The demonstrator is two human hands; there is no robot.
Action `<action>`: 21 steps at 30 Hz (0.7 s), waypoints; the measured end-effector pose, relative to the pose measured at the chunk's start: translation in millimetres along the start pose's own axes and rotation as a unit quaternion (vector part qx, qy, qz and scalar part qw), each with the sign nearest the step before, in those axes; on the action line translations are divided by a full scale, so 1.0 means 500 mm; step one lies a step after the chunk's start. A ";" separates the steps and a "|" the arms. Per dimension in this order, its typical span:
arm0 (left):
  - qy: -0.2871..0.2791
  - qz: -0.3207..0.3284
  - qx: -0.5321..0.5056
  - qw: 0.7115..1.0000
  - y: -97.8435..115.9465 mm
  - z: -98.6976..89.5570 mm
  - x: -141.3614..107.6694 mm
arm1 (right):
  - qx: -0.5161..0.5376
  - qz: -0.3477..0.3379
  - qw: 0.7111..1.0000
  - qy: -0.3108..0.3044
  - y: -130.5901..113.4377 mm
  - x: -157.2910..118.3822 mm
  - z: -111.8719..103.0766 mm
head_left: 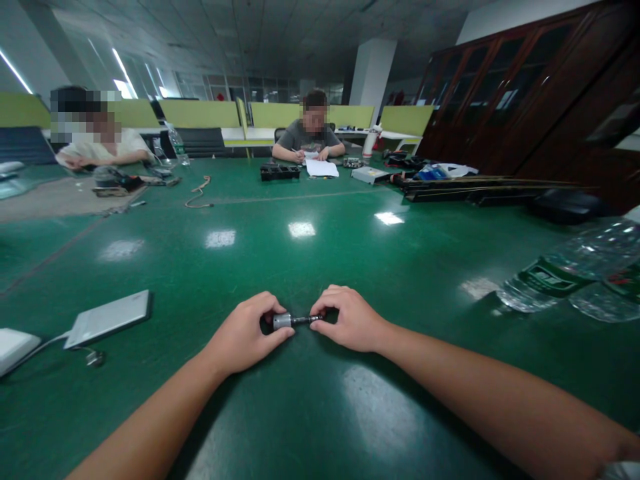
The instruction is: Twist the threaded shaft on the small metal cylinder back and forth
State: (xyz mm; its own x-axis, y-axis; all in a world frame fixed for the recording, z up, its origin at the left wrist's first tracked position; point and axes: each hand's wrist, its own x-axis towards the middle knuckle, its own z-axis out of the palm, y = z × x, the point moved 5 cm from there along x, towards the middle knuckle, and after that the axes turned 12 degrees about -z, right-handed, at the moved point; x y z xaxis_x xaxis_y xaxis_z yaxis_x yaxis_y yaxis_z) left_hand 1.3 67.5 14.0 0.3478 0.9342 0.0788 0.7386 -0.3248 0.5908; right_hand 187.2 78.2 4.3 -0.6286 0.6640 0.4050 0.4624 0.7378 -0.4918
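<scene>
A small metal part (283,321), a silver cylinder with a thin dark shaft, lies level near the middle of the view. My left hand (250,333) grips the cylinder end between thumb and fingers. The tip of the shaft is pinched by the thumb and fingertips of my right hand (350,320). Both hands are low over the green tabletop (280,400). What exactly the part is cannot be made out, and its two ends are partly hidden by my fingers.
A white flat device (110,320) with a cable lies to the left. On the right are clear plastic bottles (545,277). Farther back are a black tray (280,172), papers (321,168), dark metal strips (480,190) and two seated people.
</scene>
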 end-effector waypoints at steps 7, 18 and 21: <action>0.001 -0.001 0.001 1.000 0.001 -0.001 0.000 | -0.021 0.021 1.000 0.000 0.007 -0.002 -0.007; 0.004 -0.013 0.003 1.000 -0.005 0.000 0.001 | -0.038 0.076 0.996 0.010 0.020 -0.004 -0.014; -0.001 -0.008 -0.003 1.000 -0.008 0.001 0.000 | -0.015 0.046 0.999 0.006 0.016 -0.001 -0.007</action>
State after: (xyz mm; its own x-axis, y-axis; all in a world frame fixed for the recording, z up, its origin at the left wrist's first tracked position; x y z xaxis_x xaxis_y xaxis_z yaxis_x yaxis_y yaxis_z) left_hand -1.3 68.8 11.3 0.3369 0.9391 0.0678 0.7405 -0.3088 0.5970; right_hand 193.3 84.2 2.8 -0.5751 0.7300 0.3694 0.5365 0.6774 -0.5033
